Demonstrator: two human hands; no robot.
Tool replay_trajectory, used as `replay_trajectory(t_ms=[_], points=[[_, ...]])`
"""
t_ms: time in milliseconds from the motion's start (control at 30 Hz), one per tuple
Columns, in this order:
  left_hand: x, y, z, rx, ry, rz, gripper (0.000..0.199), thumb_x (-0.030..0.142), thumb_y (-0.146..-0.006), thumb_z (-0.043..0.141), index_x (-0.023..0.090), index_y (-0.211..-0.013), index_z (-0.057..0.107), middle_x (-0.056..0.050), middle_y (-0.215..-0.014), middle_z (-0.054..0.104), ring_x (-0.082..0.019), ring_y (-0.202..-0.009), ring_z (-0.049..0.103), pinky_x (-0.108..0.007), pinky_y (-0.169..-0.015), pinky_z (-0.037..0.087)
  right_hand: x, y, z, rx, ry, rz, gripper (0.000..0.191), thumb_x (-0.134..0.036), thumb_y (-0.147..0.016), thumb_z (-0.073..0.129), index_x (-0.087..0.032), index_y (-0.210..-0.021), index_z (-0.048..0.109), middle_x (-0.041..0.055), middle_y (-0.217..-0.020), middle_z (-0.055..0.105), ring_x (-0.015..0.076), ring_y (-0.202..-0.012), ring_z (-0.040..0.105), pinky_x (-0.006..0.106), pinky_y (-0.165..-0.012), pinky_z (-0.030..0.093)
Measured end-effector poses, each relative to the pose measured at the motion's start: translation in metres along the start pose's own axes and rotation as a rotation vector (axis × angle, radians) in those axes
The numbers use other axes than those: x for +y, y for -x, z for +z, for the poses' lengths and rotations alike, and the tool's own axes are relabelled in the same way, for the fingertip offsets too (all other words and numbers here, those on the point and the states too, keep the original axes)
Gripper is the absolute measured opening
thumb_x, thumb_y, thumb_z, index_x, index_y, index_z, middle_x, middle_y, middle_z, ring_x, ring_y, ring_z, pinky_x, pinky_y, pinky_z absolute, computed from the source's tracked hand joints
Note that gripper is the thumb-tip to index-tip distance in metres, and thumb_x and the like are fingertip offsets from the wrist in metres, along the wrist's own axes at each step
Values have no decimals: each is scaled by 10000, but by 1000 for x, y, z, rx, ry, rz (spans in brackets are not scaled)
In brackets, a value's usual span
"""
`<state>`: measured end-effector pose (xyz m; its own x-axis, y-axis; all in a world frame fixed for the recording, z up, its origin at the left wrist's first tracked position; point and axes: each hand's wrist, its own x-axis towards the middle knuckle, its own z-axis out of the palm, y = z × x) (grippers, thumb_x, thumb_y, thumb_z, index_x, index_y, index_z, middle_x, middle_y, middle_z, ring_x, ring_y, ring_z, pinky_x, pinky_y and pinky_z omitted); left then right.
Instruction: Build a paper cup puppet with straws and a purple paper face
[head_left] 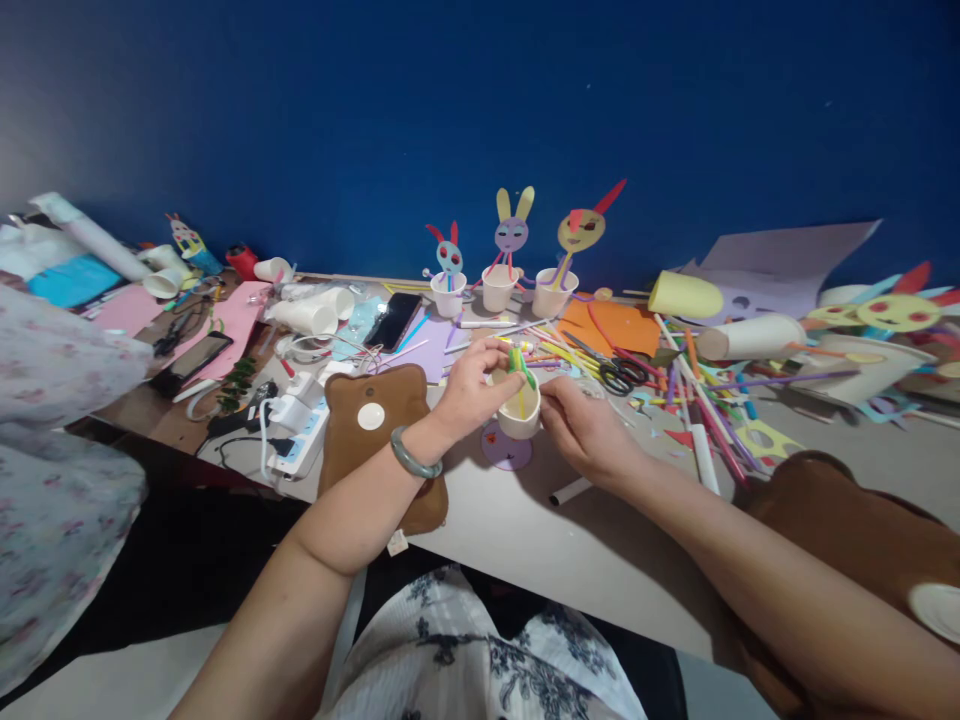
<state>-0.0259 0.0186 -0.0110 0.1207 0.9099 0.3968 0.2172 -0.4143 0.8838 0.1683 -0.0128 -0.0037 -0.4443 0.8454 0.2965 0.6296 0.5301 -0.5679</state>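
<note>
Over the table I hold a white paper cup tilted with its mouth partly toward me. The fingers of my left hand are closed at its rim on a bright green strip, perhaps a pipe cleaner. Something yellow and thin shows inside the cup. My right hand is closed against the cup's right side; its fingertips are partly hidden. Just below the cup lies a round purple paper face. A white marker rests under my right hand.
Three cups with paper rabbit and bird figures stand along the blue wall. Scissors lie among scattered pipe cleaners and pens. Left are a brown pouch, a power strip and a phone. Another person's sleeve enters at far left.
</note>
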Motion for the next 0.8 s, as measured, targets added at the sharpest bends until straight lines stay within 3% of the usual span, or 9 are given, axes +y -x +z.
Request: replay_trajectory(t_ms=[133,267,800], points=[[-1,-8,-7,-163,-67,-93,123,197,-740,699,166,-664,608,-100,-1070,672,-244,-1111,631,-378,-967,510,4,-5,3,-39,-132,68,123,-357,-978,448,-261,-926,503,19,-659,599,219,-590,563,332,-593,389],[2,-10,-12,-207,-84,-90,141,259,-752,740,158,-720,648,-128,-1165,667,-265,-1145,634,-413,-1020,489,8,-7,8,-37,-208,59,119,-343,-980,449,-253,-918,495,9,-671,607,199,-601,552,331,-618,400],[11,-1,-5,-105,-46,45,161,261,-848,665,167,-736,599,-145,-1293,594,-253,-1280,557,-410,-1114,441,16,-7,13,8,-358,64,242,-458,-1000,451,-245,-919,531,14,-744,636,196,-688,580,339,-658,421]])
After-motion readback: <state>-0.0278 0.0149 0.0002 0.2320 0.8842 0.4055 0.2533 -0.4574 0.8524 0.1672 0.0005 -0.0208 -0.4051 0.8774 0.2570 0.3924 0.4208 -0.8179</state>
